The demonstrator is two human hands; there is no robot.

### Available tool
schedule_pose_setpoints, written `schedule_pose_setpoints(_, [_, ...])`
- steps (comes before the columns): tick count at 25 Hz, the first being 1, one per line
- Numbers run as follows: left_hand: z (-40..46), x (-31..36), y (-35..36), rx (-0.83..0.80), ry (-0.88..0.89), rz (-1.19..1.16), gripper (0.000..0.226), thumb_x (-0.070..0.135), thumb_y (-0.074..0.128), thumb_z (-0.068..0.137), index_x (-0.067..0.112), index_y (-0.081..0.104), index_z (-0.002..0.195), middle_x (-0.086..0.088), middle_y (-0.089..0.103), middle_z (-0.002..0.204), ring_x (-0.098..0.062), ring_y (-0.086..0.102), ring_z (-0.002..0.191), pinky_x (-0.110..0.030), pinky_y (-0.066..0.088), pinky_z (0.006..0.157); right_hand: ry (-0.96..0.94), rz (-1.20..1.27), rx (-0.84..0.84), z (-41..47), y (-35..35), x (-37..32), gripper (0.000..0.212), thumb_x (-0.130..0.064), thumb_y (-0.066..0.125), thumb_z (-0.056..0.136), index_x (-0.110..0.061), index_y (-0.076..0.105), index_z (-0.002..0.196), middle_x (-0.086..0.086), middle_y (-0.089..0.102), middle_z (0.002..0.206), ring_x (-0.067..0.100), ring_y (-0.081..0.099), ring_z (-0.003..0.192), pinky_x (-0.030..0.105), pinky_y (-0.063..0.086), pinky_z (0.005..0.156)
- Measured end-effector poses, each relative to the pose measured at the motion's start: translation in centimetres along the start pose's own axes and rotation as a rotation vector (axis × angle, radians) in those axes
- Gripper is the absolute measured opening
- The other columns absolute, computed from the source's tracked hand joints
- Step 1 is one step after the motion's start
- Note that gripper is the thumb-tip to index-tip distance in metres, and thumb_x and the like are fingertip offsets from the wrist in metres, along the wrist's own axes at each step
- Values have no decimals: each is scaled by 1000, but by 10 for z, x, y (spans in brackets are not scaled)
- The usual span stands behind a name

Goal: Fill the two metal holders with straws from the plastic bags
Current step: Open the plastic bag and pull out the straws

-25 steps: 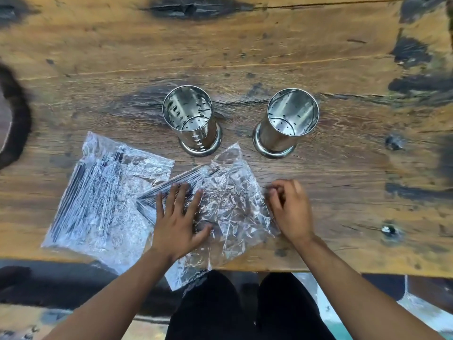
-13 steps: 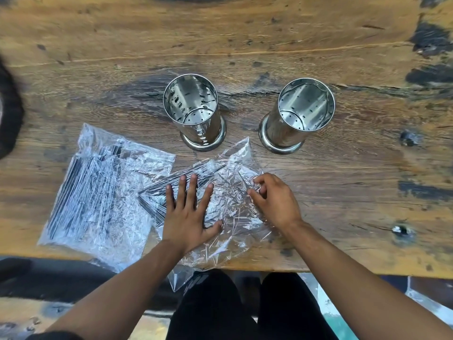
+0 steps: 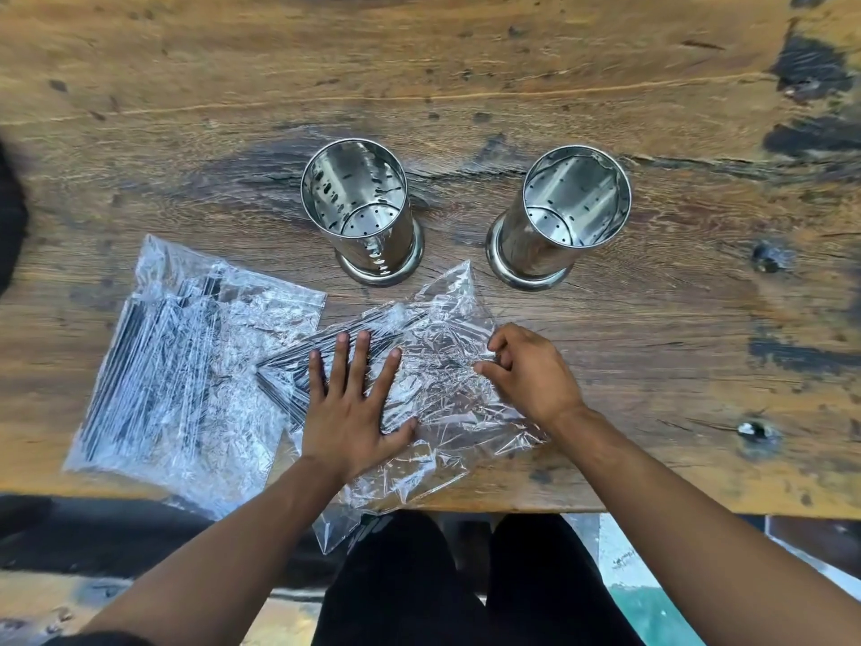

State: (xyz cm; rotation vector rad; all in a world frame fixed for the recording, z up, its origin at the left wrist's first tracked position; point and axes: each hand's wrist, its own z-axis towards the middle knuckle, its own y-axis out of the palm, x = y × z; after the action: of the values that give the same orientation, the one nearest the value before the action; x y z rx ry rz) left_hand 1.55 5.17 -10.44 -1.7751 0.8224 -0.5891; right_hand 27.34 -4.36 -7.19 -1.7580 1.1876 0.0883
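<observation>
Two empty perforated metal holders stand upright on the wooden table, the left holder (image 3: 361,212) and the right holder (image 3: 566,212). Two clear plastic bags of dark straws lie near the front edge: one (image 3: 186,366) at the left, untouched, and a crumpled one (image 3: 442,394) in the middle, its lower end hanging over the edge. My left hand (image 3: 351,403) lies flat with spread fingers on the middle bag, over its straws (image 3: 289,366). My right hand (image 3: 531,370) pinches the plastic at the bag's right side with curled fingers.
The wooden table (image 3: 419,86) has dark stains and knots, with bare wood behind and to the right of the holders. Its front edge runs just below the bags. My legs in black trousers (image 3: 466,585) are under the edge.
My right hand has shifted left onto the middle bag and pinched its plastic. The left hand stays flat on the bag. The view has tilted slightly.
</observation>
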Motion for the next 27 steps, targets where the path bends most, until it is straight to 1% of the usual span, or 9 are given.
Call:
schedule_pose_setpoints(6, [1,1,-1,-10,-12,4,96,84,20,88,28,6,164,-19,-11,170,-41,-11,157,-69,4,122,-30,-46,34,-5,-10,16,18,-31,73,91,-18,66,102,-9,60,89,10,59,77,37,56,80])
schedule_pose_setpoints(8, [1,1,-1,-20,-16,6,95,84,14,88,28,4,164,-19,-11,170,-41,-12,157,-69,3,122,-42,-97,23,-10,-11,17,30,-43,75,86,-19,65,100,-11,57,90,10,57,82,34,54,80])
schedule_pose_setpoints(10, [1,2,-2,-25,-19,4,95,83,13,88,27,5,164,-20,-10,170,-41,-11,157,-69,3,122,-13,-182,-25,-13,-10,11,39,-59,71,83,-25,59,100,-9,56,93,12,56,84,32,51,77])
schedule_pose_setpoints(13, [0,1,-3,-22,-19,-1,95,83,14,88,27,6,164,-20,-9,170,-41,-12,157,-69,3,122,-13,-256,-44,-7,-7,4,35,-60,66,85,-28,55,89,-6,55,94,16,57,85,33,50,74])
schedule_pose_setpoints(18, [0,2,-3,-22,-16,-18,96,84,16,87,28,5,164,-19,-9,170,-41,-12,157,-69,3,122,-49,-242,-136,0,-18,4,22,-47,67,89,-29,58,80,-8,56,87,15,59,83,32,47,72])
schedule_pose_setpoints(21, [0,1,-4,-31,-23,-28,96,84,21,87,29,4,164,-18,-10,170,-41,-12,157,-69,4,122,-92,-403,-92,-2,-16,-7,21,-39,62,88,-22,59,76,-4,59,82,18,61,76,31,47,67])
schedule_pose_setpoints(23, [0,1,-3,-33,-24,-21,96,84,22,87,29,3,164,-18,-11,170,-41,-13,157,-69,3,122,-126,-511,-77,-7,-13,-19,15,-30,57,90,-18,60,80,-1,61,79,20,62,71,31,48,65])
schedule_pose_setpoints(25, [1,1,-3,-37,-20,-16,96,84,21,87,29,2,164,-18,-12,170,-41,-13,156,-69,2,122,-113,-508,-94,-10,-11,-25,10,-22,54,92,-16,61,87,0,63,78,19,64,70,35,56,68])
schedule_pose_setpoints(27, [1,1,-3,-35,-19,-16,97,84,22,87,29,1,164,-18,-12,170,-41,-13,156,-69,2,122,-108,-519,-103,-10,-12,-28,9,-19,53,93,-15,61,91,1,66,78,20,66,71,36,58,71])
